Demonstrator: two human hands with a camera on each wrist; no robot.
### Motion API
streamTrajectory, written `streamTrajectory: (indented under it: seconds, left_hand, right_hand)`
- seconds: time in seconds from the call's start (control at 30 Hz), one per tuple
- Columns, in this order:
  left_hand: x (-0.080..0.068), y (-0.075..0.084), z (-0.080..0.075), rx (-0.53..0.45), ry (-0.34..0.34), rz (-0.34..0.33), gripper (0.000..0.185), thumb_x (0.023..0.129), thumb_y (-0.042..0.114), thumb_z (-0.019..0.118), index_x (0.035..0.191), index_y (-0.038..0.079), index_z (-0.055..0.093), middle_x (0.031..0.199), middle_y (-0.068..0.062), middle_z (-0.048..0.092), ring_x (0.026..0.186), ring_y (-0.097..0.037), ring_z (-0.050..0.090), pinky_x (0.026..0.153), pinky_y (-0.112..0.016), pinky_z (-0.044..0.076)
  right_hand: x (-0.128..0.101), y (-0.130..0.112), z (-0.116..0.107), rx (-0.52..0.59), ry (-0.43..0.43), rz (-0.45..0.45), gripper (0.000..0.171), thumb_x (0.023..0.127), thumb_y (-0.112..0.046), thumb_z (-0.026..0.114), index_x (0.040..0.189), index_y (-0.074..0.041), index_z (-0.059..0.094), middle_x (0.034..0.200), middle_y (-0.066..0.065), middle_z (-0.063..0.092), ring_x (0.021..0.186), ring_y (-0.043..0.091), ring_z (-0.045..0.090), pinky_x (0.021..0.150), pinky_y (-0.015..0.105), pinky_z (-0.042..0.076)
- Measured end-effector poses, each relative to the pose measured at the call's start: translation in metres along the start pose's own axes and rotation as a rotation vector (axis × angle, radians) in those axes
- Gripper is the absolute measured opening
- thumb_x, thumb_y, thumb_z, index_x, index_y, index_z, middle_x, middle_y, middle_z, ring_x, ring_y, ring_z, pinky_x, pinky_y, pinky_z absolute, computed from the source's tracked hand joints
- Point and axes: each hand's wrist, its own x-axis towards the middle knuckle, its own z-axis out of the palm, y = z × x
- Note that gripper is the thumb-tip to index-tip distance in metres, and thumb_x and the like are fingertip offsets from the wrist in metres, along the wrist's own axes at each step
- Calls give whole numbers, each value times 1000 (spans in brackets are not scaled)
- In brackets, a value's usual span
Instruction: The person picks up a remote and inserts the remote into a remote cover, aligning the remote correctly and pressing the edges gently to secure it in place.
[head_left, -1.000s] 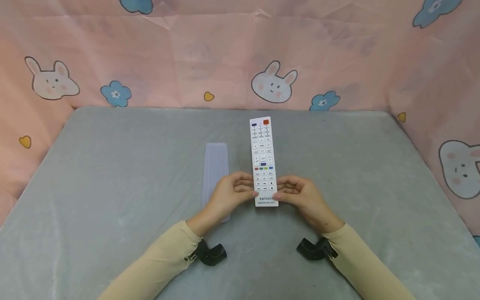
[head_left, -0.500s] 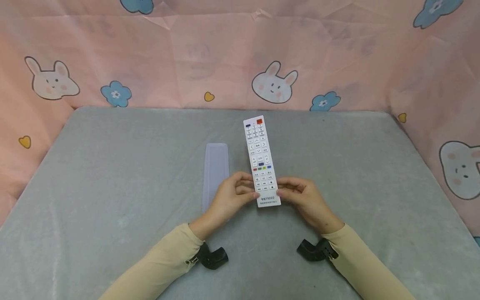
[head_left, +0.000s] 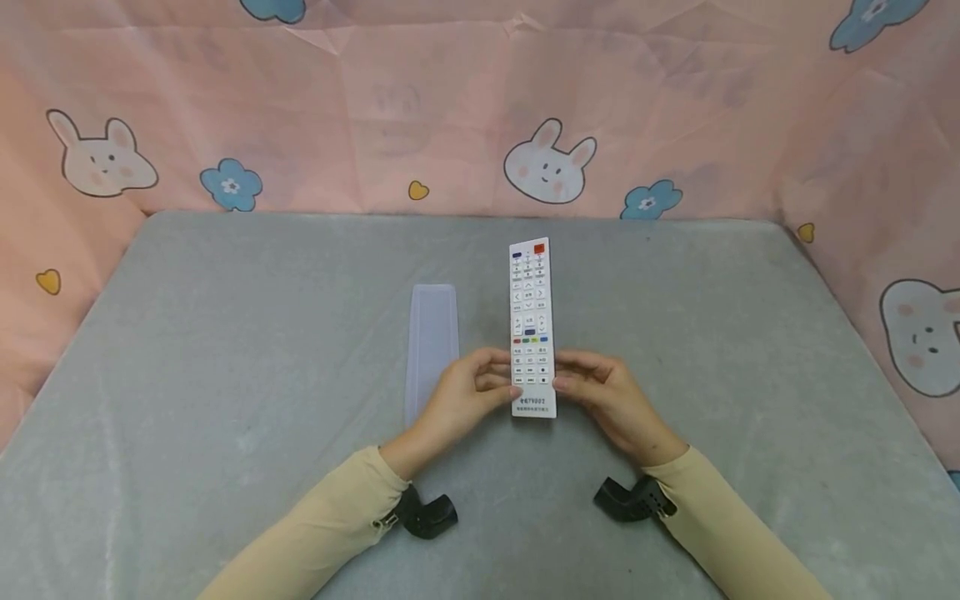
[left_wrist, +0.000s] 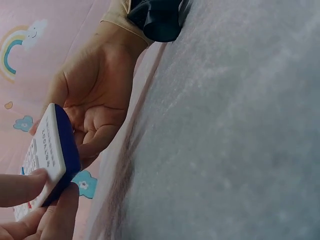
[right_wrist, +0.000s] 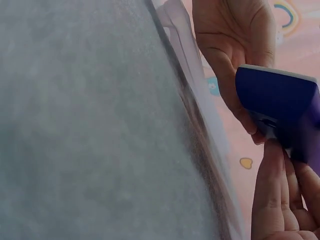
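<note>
Both hands pinch the near end of the remote: the left hand has thumb and curled fingers on its left edge, the right hand does the same on the right edge. Held this way from both sides, the remote is steadied lengthwise, buttons up, its far end pointing away toward the backdrop. The wrist views suggest it is lifted clear of the mat, since its dark blue underside shows between the palms, so the grip seems to carry it rather than just rest on it.

It is a long, slim, hard slab, white on top with rows of small keys and a red key at the far end. Just to its left, partly under the left hand, lies a sleeve: a flat, translucent, rounded strip of similar outline, probably soft. The mat is grey and felt-like; the backdrop is creased pink cloth with rabbits and flowers.
</note>
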Motion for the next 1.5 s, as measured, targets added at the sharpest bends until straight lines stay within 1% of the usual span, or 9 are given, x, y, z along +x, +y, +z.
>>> streamTrajectory:
  seconds: [0.17,0.27,0.4,0.63,0.8,1.07,1.23,1.37,1.5]
  left_hand:
    - [1,0,1,31,-15,-33,34,85,-5,64,116,-12,54,110,-25,62,96,-31,65,81,-28,54]
    - [1,2,2,52,-30,-64,35,87,2,64,118,-12,54,110,-24,63,96,-29,65,80,-27,54]
    - [0,4,4,53,-33,-107,38,89,12,65,119,-10,55,106,-22,66,94,-27,66,77,-26,54]
    - [-2,5,6,-30,-13,-160,41,87,15,68,117,-9,55,101,-19,68,93,-24,66,75,-27,54]
    - [-3,6,7,-105,-1,-179,41,85,12,70,116,-11,55,103,-18,66,91,-22,66,75,-27,54]
    - [-4,5,7,-138,10,-201,40,84,14,71,112,-10,57,97,-16,67,83,-17,65,71,-28,54]
    - [-4,5,8,-149,7,-191,39,84,11,70,113,-11,57,99,-18,67,86,-21,67,73,-28,55]
    - [-5,5,8,-158,-2,-163,42,84,8,69,118,-13,56,106,-22,66,96,-26,66,81,-29,54]
    - [-6,6,9,-186,-13,-126,45,84,5,68,122,-14,53,111,-25,64,103,-28,63,86,-30,53]
  right_hand:
    - [0,-1,1,-53,35,0,33,85,9,61,108,-15,66,101,0,70,95,13,66,81,25,54]
    - [0,-3,3,-116,64,25,32,83,8,65,114,0,63,99,0,70,94,13,66,81,26,54]
    - [-1,-7,5,-226,89,73,45,82,3,69,121,16,53,103,6,69,95,14,65,81,25,54]
    - [-2,-12,10,-345,65,66,51,80,0,72,125,13,51,115,27,60,94,17,65,82,29,55]
    - [-2,-11,14,-386,51,36,51,80,1,73,124,13,52,112,27,60,92,16,65,80,29,55]
    - [-3,-12,15,-421,9,-14,49,80,1,73,122,12,52,110,25,60,92,15,64,80,29,55]
    - [-3,-10,13,-400,-8,-51,50,79,3,72,123,12,51,111,23,59,92,16,64,80,29,55]
    - [-2,-7,12,-276,-8,-49,46,82,4,68,123,12,50,109,15,61,94,17,63,82,29,54]
    - [-2,-4,11,-143,-7,-39,38,85,5,64,122,5,54,107,8,64,97,17,62,85,28,53]
